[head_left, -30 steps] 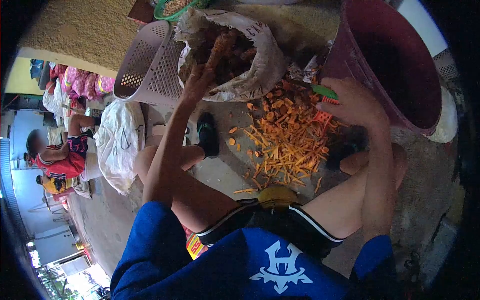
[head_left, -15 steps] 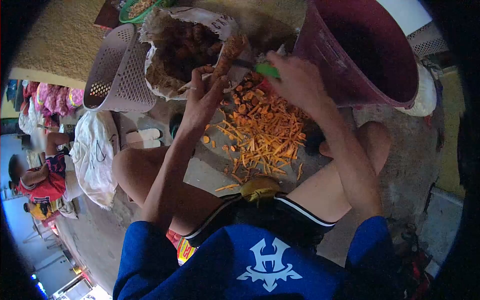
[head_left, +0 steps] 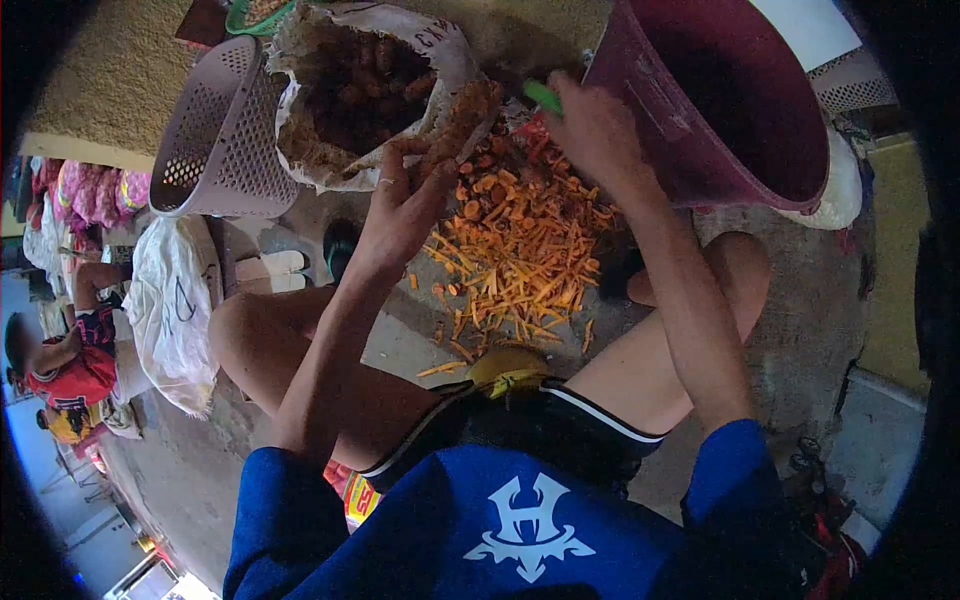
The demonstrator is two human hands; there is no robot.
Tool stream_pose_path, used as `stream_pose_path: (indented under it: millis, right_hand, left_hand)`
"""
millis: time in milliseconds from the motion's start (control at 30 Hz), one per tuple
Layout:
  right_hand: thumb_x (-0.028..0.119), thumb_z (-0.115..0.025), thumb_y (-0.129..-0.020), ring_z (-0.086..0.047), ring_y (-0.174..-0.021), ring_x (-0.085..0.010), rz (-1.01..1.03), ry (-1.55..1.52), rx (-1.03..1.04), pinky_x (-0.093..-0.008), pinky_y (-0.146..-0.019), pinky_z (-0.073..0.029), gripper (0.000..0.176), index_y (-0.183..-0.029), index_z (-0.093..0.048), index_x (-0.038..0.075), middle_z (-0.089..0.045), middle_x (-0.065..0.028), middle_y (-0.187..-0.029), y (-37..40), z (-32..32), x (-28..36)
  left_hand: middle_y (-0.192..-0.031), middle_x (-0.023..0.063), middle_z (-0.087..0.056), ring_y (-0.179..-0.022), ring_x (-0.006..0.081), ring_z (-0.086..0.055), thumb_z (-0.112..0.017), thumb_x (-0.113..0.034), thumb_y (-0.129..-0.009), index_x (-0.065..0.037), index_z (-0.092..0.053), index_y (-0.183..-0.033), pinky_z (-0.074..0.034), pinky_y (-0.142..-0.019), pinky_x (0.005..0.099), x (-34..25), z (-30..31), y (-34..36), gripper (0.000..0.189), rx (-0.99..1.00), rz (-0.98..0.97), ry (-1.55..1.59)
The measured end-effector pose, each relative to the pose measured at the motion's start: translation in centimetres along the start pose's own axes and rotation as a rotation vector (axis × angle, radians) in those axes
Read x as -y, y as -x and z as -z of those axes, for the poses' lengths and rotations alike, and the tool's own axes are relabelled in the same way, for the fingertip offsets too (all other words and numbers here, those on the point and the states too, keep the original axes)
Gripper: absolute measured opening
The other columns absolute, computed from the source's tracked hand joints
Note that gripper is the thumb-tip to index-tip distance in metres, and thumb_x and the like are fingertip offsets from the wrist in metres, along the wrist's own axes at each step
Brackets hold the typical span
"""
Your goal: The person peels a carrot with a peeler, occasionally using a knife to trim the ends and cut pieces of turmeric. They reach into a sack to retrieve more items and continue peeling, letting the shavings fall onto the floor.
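Some of the green handle [head_left: 543, 97] shows — the right hand [head_left: 598, 135] hides the rest.

Toward the floor's [head_left: 220, 470] left edge, a person in a red top [head_left: 78, 375] sat near a white sack [head_left: 172, 315], pink mesh bags [head_left: 88, 190] piled in the background. Close to the rough wall [head_left: 110, 75], a green basket [head_left: 238, 22] held small pale pieces [head_left: 264, 9].

The left forearm [head_left: 335, 335] and right forearm [head_left: 690, 305] reach forward over 2 bent, splayed legs [head_left: 250, 335], both slanting inward. The left hand [head_left: 403, 220] grips with its digits pointing forward, its wrist roughly in line with the forearm. The right hand [head_left: 603, 140], a little farther forward and well apart from the left, is curled in a fist-like grip.
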State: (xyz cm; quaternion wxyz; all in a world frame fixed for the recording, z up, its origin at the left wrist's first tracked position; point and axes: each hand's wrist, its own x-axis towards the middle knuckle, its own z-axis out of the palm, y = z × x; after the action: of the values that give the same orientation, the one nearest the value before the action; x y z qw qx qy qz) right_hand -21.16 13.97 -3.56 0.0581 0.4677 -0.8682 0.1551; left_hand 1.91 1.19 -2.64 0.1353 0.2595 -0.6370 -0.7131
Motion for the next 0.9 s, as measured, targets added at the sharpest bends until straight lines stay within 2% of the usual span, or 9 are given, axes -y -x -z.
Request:
stream_pose_path:
  millis: [167,267,333,500,600,667,767,833,900]
  right_hand:
    - [0.020,-0.063,-0.095,-0.069,-0.083,-0.0389,0.126,-0.122,0.181,-0.0494,-0.070,-0.056,0.030,-0.121,-0.057,0.005,-0.066,-0.0238,-0.088,2.2,0.6,4.0]
    - [0.020,-0.065,-0.094,-0.069,-0.086,-0.0388,0.003,-0.006,0.224,-0.0490,-0.072,-0.057,0.034,-0.123,-0.057,0.005,-0.066,-0.0241,-0.087,0.9,-0.3,2.8]
    - [0.020,-0.066,-0.093,-0.069,-0.086,-0.0389,-0.005,0.010,0.160,-0.0493,-0.072,-0.056,0.036,-0.125,-0.057,0.005,-0.066,-0.0240,-0.087,0.0,-2.1,-0.1]
    - [0.019,-0.069,-0.091,-0.069,-0.086,-0.0387,-0.092,-0.041,0.096,-0.0503,-0.074,-0.056,0.040,-0.126,-0.057,0.003,-0.067,-0.0228,-0.086,-0.6,-2.0,-2.5]
    - [0.019,-0.069,-0.091,-0.069,-0.089,-0.0386,0.018,-0.119,0.065,-0.0510,-0.076,-0.056,0.037,-0.122,-0.058,0.002,-0.067,-0.0226,-0.088,1.0,-0.3,1.1]
    - [0.017,-0.069,-0.091,-0.069,-0.089,-0.0392,0.146,-0.063,0.146,-0.0508,-0.076,-0.056,0.035,-0.121,-0.058,0.002,-0.068,-0.0229,-0.089,1.7,-0.1,2.8]
    - [0.014,-0.067,-0.091,-0.070,-0.087,-0.0395,0.178,-0.099,0.270,-0.0506,-0.075,-0.057,0.034,-0.121,-0.058,0.001,-0.069,-0.0227,-0.090,1.8,0.2,3.4]
    - [0.014,-0.067,-0.091,-0.070,-0.086,-0.0389,0.144,-0.075,0.282,-0.0501,-0.074,-0.057,0.032,-0.119,-0.059,-0.001,-0.069,-0.0222,-0.090,1.3,-0.6,2.8]
    - [0.013,-0.066,-0.091,-0.071,-0.085,-0.0383,0.105,-0.054,0.289,-0.0496,-0.073,-0.057,0.031,-0.117,-0.060,-0.002,-0.069,-0.0218,-0.090,0.4,-1.2,2.1]
  left_hand:
    - [-0.087,-0.0020,-0.053,-0.072,0.0050,-0.042,-0.057,-0.024,-0.104,-0.009,-0.041,-0.122,-0.037,-0.061,0.0251,-0.7,-0.5,-0.1,0.028,-0.077,0.094,0.116]
    - [-0.091,-0.0004,-0.056,-0.076,0.0065,-0.048,-0.058,-0.027,-0.104,-0.008,-0.045,-0.121,-0.042,-0.065,0.0261,-0.2,0.3,-0.3,0.028,-0.034,0.148,0.047]
    - [-0.092,-0.0034,-0.058,-0.071,0.0045,-0.044,-0.059,-0.027,-0.103,-0.011,-0.049,-0.134,-0.037,-0.063,0.0227,0.9,0.7,-0.5,0.036,-0.008,0.135,0.170]
    - [-0.091,-0.0033,-0.057,-0.072,0.0043,-0.045,-0.058,-0.028,-0.103,-0.012,-0.049,-0.132,-0.038,-0.064,0.0225,-1.1,-0.2,0.3,0.034,-0.043,0.147,0.131]
    - [-0.090,-0.0031,-0.057,-0.072,0.0049,-0.044,-0.058,-0.029,-0.103,-0.012,-0.049,-0.129,-0.037,-0.064,0.0226,-1.5,-0.4,0.3,0.032,-0.058,0.113,0.080]
    - [-0.090,-0.0029,-0.056,-0.072,0.0052,-0.044,-0.058,-0.030,-0.103,-0.012,-0.048,-0.127,-0.037,-0.065,0.0227,-1.4,-0.5,0.3,0.032,-0.070,0.094,0.018]
    - [-0.088,-0.0024,-0.055,-0.073,0.0060,-0.043,-0.058,-0.032,-0.103,-0.011,-0.046,-0.126,-0.037,-0.065,0.0230,-1.2,-0.6,0.2,0.033,-0.100,0.058,-0.104]
    - [-0.106,0.0112,-0.066,-0.089,0.0113,-0.059,-0.056,-0.028,-0.104,-0.007,-0.038,-0.126,-0.047,-0.076,0.0289,-0.7,0.0,0.0,0.035,-0.041,0.035,-0.278]
    - [-0.108,0.0145,-0.067,-0.091,0.0136,-0.060,-0.055,-0.027,-0.104,-0.007,-0.037,-0.125,-0.048,-0.077,0.0306,-0.3,0.0,0.2,0.035,-0.042,-0.011,-0.404]
